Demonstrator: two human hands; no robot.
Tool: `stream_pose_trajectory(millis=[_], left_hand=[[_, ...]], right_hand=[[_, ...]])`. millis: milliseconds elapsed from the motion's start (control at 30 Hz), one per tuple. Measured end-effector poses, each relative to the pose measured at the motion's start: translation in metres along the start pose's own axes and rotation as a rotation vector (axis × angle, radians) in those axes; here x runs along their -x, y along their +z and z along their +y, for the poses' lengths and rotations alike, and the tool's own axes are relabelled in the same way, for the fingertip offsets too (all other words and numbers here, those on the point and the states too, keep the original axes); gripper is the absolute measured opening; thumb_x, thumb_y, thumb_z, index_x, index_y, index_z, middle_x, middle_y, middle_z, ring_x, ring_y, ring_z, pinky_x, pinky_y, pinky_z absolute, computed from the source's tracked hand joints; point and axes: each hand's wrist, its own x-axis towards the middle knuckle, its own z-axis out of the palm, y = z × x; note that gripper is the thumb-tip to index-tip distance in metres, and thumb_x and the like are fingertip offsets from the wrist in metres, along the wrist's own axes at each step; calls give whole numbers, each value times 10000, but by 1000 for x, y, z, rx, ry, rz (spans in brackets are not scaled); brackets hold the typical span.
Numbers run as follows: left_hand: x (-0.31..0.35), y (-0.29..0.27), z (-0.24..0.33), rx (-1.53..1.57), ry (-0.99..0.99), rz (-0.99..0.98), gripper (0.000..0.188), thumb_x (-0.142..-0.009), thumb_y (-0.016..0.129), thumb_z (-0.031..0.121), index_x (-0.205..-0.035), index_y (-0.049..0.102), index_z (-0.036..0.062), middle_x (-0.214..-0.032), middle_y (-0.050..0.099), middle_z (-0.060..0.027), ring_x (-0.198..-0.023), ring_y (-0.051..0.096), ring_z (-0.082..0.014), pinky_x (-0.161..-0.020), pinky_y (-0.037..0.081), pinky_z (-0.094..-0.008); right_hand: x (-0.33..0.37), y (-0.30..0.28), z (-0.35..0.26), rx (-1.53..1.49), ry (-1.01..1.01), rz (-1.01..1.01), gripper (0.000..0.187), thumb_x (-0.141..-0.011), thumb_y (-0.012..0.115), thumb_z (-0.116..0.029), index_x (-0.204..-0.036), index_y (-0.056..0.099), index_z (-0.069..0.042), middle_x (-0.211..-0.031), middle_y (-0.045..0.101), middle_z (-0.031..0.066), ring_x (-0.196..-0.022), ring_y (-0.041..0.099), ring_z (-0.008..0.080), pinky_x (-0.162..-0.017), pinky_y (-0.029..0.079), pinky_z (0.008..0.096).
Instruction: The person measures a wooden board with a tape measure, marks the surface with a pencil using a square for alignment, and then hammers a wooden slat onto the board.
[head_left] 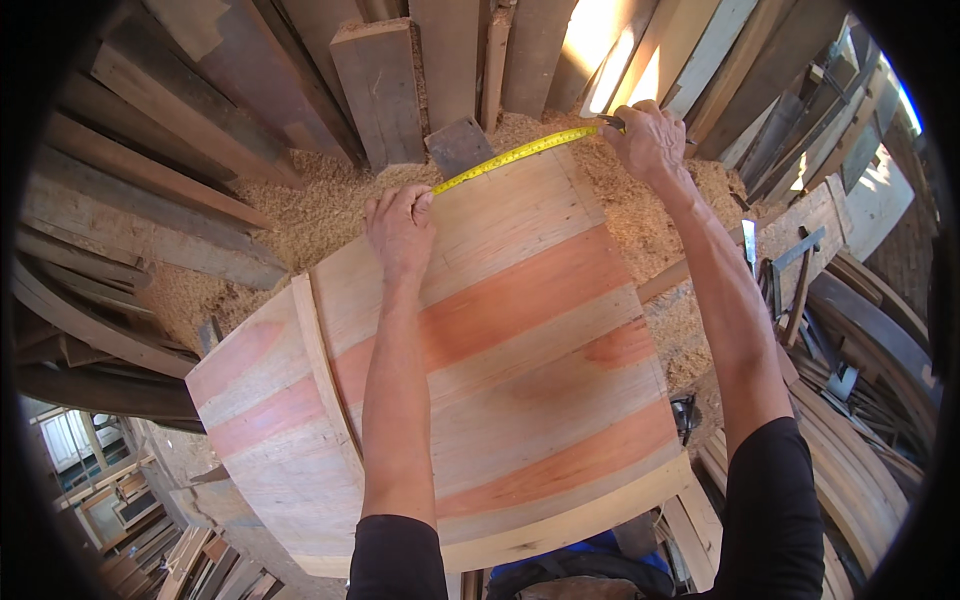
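Observation:
A large wooden panel (540,385) with pale and reddish bands lies in front of me. Along its far edge runs the yellow blade of a tape measure (515,155), pulled out between my hands. My left hand (402,228) rests near the far edge, its fingers closed on the blade's left end. At the panel's far right corner, my right hand (650,143) grips the other end of the tape measure. A small dark piece shows by the right fingers; I cannot tell what it is. A thin wooden strip (326,365) lies across the panel, left of my left forearm.
Sawdust (335,205) is heaped beyond the panel. Upright boards (378,95) lean at the back, and more planks (150,235) stack up on the left. On the right, metal clamps or tools (795,265) sit on a board near curved wooden pieces (850,470).

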Motion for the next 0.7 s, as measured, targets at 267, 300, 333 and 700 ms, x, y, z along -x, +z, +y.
stream_pose_trajectory(millis=[267,300,333,700], left_hand=[[1,-1,2,-17,-51,-38,102,-940,749,293,-1018,790,242,-1051,727,43,-1061,583,-262,-966,450,-431],[1,-1,2,-19,-51,-37,101,-939,750,291,-1019,790,243,-1052,728,46,-1059,584,-262,-968,452,-431],[1,-1,2,-20,-50,-37,101,-938,752,289,-1020,790,245,-1054,729,49,-1057,586,-262,-970,453,-431],[-2,6,-10,70,22,-11,96,-925,758,260,-1006,797,226,-990,735,18,-999,594,-278,-926,464,-418]], right_hand=[[-3,2,-1,-3,-13,0,395,-969,700,-496,-1117,784,-139,-1129,686,120,-1063,652,298,-938,465,469],[-4,3,-1,-11,-13,-9,393,-969,701,-494,-1113,785,-138,-1125,687,120,-1061,653,297,-937,465,467],[-4,3,0,-18,-11,-18,391,-970,701,-493,-1108,786,-137,-1121,689,120,-1059,653,297,-935,464,464],[-5,6,1,-12,-27,0,379,-950,724,-494,-1121,793,-163,-1148,713,110,-1081,660,308,-945,469,485]])
